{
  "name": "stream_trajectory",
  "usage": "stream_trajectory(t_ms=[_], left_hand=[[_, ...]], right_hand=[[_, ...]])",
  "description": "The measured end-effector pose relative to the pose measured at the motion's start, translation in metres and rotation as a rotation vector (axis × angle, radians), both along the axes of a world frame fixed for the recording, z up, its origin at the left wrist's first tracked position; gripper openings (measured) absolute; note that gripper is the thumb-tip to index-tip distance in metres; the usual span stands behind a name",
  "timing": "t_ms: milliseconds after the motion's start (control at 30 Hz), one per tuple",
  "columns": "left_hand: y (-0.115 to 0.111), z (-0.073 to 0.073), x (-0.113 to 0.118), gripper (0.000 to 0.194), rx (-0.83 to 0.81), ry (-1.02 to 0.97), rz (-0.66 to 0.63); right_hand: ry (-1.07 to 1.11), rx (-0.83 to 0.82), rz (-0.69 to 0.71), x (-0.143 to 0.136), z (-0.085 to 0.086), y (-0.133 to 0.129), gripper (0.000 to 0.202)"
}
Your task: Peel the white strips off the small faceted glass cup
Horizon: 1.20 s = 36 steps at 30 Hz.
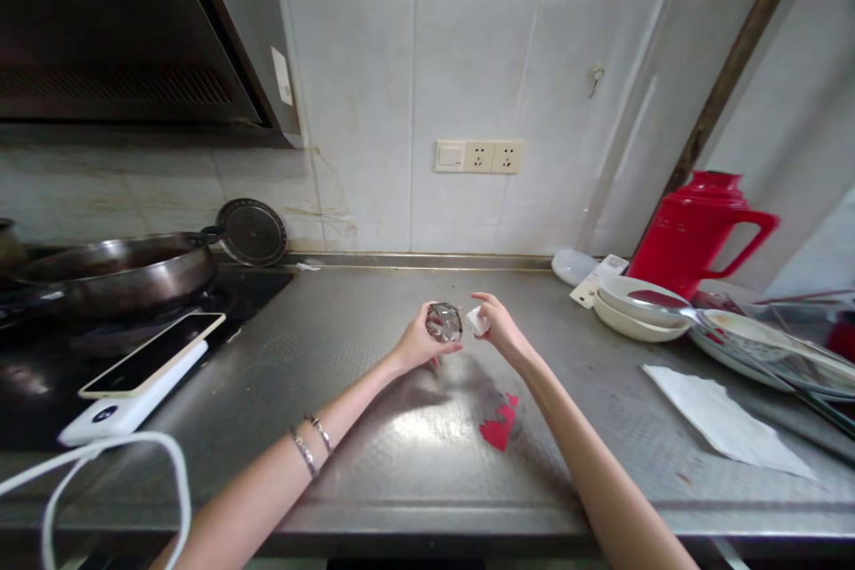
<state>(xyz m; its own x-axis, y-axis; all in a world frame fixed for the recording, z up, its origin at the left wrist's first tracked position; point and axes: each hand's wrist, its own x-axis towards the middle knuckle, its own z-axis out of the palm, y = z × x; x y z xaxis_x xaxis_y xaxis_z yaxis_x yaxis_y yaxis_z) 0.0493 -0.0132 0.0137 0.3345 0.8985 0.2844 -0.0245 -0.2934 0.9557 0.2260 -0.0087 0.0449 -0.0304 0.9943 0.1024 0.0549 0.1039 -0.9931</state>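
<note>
Holding a clear faceted vessel point(444, 322) at the centre of the frame, in the left hand point(415, 338), with thumb and fingers curved around its side. Just right of it, pinching a small white wad point(477, 321) in the right hand point(502, 329), apart from the vessel; perhaps folded tissue, too small to tell. Could slip from a loose hold on that smooth side, then crack on the hard metal below. Might also scatter the red scraps point(498, 432) at lower centre by brushing them with the right forearm. Working over a grey, textured metal counter point(347, 285), dull in places, glaring at centre. Seen at left: a steel pan point(126, 276) and a phone point(157, 356), under a dark range hood point(120, 27). At right: pale bowls point(638, 321) beside a red flask point(688, 236), nearer a white paper sheet point(728, 423). Backed by pale, stained wall tiles point(354, 44).
</note>
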Motion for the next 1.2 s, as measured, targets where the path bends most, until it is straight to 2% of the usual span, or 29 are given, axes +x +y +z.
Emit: stream_trajectory(t_ms=[100, 200, 300, 400, 533, 600, 733, 900, 1000, 1067, 1200], left_hand=[[-0.009, 0.002, -0.006, 0.081, -0.002, 0.001, -0.023], [-0.015, 0.002, -0.011, 0.079, -0.014, 0.026, -0.027], [-0.016, 0.002, -0.015, 0.076, 0.009, 0.055, -0.039], [-0.013, 0.001, -0.015, 0.071, 0.081, 0.05, -0.023], [-0.008, -0.002, -0.014, 0.068, 0.132, 0.011, -0.04], [-0.008, -0.002, -0.014, 0.069, 0.138, 0.001, -0.049], [-0.011, 0.0, -0.013, 0.07, 0.206, 0.008, -0.048], [-0.01, 0.002, -0.014, 0.066, 0.206, 0.016, 0.025], [-0.007, 0.0, -0.016, 0.066, 0.127, 0.005, 0.042], [-0.005, -0.001, -0.018, 0.067, 0.092, 0.006, 0.02], [-0.008, 0.0, -0.018, 0.072, 0.136, 0.03, -0.032]], right_hand=[[0.061, 0.095, -0.118, -0.004, 0.008, -0.007, 0.048], [0.064, 0.251, -0.146, -0.008, 0.015, -0.015, 0.044], [-0.026, 0.381, -0.169, -0.012, 0.017, -0.022, 0.033], [-0.178, 0.489, -0.137, -0.019, 0.016, -0.031, 0.027], [-0.368, 0.61, -0.013, -0.027, 0.014, -0.041, 0.026], [-0.411, 0.652, 0.04, -0.028, 0.013, -0.044, 0.027], [-0.498, 0.755, 0.055, -0.026, 0.009, -0.046, 0.03], [-0.546, 0.933, 0.076, -0.025, 0.002, -0.05, 0.033], [-0.546, 0.949, 0.138, -0.027, 0.001, -0.054, 0.033], [-0.501, 0.891, 0.131, -0.027, 0.002, -0.056, 0.029], [-0.292, 0.657, -0.154, -0.026, 0.005, -0.054, 0.024]])
